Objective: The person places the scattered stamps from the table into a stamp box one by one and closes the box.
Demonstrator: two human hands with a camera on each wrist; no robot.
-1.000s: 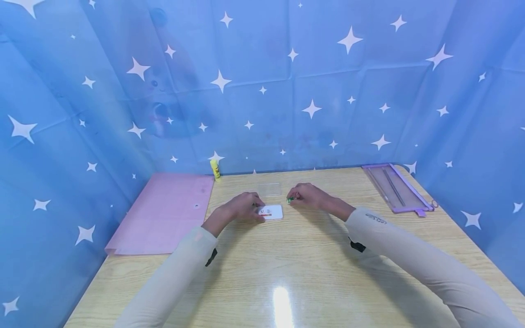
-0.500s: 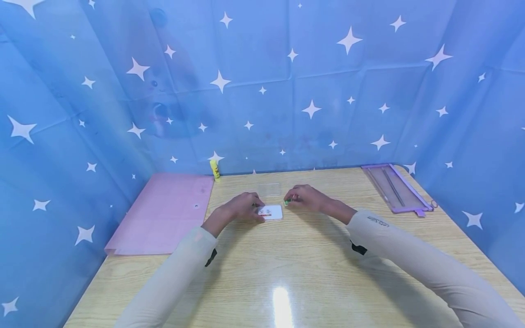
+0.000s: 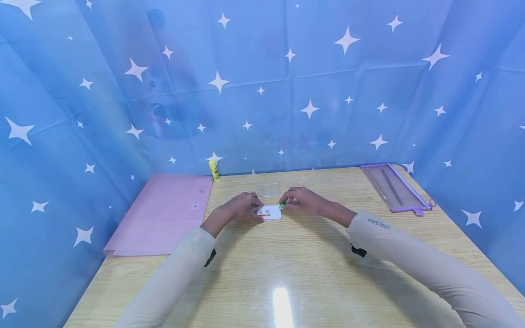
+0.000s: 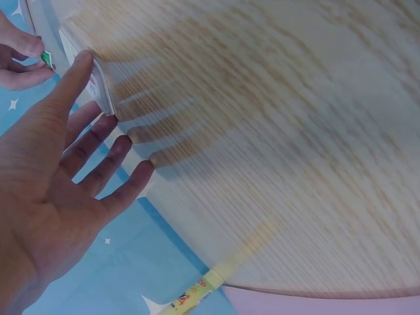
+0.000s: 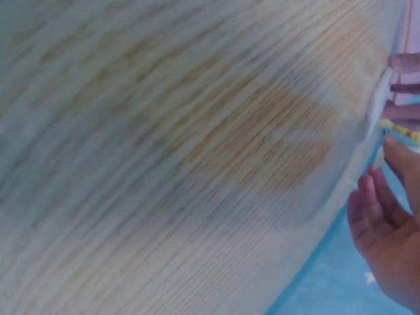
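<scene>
A stack of white cards [image 3: 270, 212] with red and dark print lies on the table. My left hand [image 3: 244, 207] holds its left end, the thumb at the near edge and the fingers at the far edge. In the left wrist view the stack [image 4: 98, 85] shows between the thumb and fingers of that hand [image 4: 72, 164]. My right hand [image 3: 304, 200] pinches a small green-and-white piece [image 3: 282, 206] at the right end of the stack; its kind is too small to tell. In the left wrist view this piece [image 4: 46, 60] sits between the right fingertips.
Just beyond the cards lies a clear plastic box or lid [image 3: 268, 189]. A yellow glue stick [image 3: 213, 170] stands at the table's back edge. A pink folder [image 3: 164, 214] lies left, and a purple-edged mesh pouch [image 3: 391, 187] with thin rods lies right.
My right hand has moved left and slightly nearer with the green piece, from apart from the cards to their right end. My left hand keeps its hold.
</scene>
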